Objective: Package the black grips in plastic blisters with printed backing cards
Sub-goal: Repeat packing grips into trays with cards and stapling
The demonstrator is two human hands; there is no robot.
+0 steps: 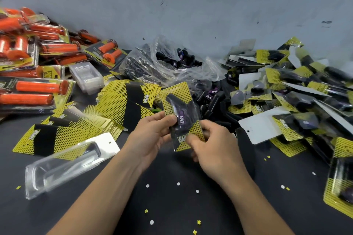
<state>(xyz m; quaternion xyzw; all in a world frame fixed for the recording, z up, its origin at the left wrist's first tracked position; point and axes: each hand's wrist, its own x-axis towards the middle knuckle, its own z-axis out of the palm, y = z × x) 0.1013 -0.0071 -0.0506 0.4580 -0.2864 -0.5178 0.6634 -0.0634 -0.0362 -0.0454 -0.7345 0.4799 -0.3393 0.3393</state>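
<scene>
Both hands hold one blister pack (178, 101) upright above the dark table: a clear blister with a black grip inside, set against a yellow-and-black printed backing card. My left hand (152, 133) grips its left edge, thumb on the blister front. At the pack's lower right corner, my right hand (214, 147) pinches the card. Loose black grips (212, 103) lie just behind the pack. A fanned stack of backing cards (122, 105) lies to the left, and an empty clear blister (65, 164) rests at the lower left.
Packed orange grips (34, 63) are heaped at the far left, with a stack of empty blisters (86, 76) beside them. A clear plastic bag (172, 63) of black grips sits against the wall. Finished black-grip packs (286, 91) pile up on the right. Paper punch-outs dot the table.
</scene>
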